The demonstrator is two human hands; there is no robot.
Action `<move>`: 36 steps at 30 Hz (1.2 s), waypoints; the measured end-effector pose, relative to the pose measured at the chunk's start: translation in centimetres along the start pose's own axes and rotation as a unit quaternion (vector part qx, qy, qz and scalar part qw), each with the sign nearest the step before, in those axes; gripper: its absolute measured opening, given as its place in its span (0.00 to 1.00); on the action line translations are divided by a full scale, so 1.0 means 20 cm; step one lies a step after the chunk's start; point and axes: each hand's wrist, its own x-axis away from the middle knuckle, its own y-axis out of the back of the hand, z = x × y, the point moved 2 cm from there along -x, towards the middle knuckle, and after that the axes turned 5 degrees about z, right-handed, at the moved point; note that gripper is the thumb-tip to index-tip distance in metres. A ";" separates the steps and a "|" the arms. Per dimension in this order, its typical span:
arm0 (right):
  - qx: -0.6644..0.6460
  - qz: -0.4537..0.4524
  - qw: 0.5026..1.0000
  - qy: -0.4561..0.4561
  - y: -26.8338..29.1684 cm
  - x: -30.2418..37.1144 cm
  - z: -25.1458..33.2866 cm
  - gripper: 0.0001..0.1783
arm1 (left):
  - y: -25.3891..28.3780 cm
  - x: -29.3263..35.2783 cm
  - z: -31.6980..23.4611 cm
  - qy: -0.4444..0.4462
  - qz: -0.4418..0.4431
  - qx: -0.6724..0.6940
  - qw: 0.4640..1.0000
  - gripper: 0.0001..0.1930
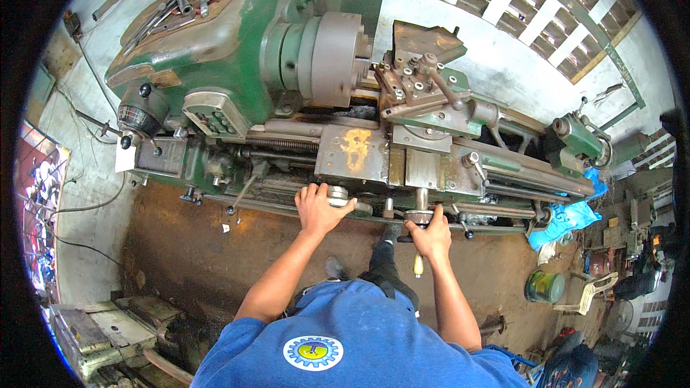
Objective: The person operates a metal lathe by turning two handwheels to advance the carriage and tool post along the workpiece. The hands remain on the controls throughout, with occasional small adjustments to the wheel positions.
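Note:
A large green metal lathe (215,43) stretches across the view in front of me. My left hand (318,207) grips the rim of a handwheel (336,192) on the carriage apron. Further right, my right hand (433,233) is closed on the cross-slide handwheel (417,217), whose pale crank handle (418,266) hangs down. Above my hands lies the carriage (352,152) with a yellowish worn patch. The tool post (413,82), with several bolts and a lever, sits on the slide, close to the grey chuck (338,57). Whether a workpiece is in the chuck, I cannot tell.
Wrenches and other hand tools (183,7) lie on the headstock. The tailstock (578,140) stands at the bed's right end, near a blue plastic sheet (564,223). A green bucket (544,287) and a cream plastic chair (593,291) are at right. Another machine (108,334) stands at lower left.

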 end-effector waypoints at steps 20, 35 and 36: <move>-0.046 -0.027 0.999 -0.011 0.00 0.01 0.00 0.47 | -0.01 -0.01 0.06 -0.050 -0.010 0.020 0.998 0.28; -0.035 -0.028 0.999 -0.015 0.00 0.01 0.00 0.47 | -0.01 -0.01 0.06 -0.045 -0.003 0.024 0.999 0.28; -0.039 -0.025 0.999 -0.011 0.00 0.01 0.00 0.47 | -0.01 -0.01 0.06 -0.043 0.001 0.021 0.999 0.28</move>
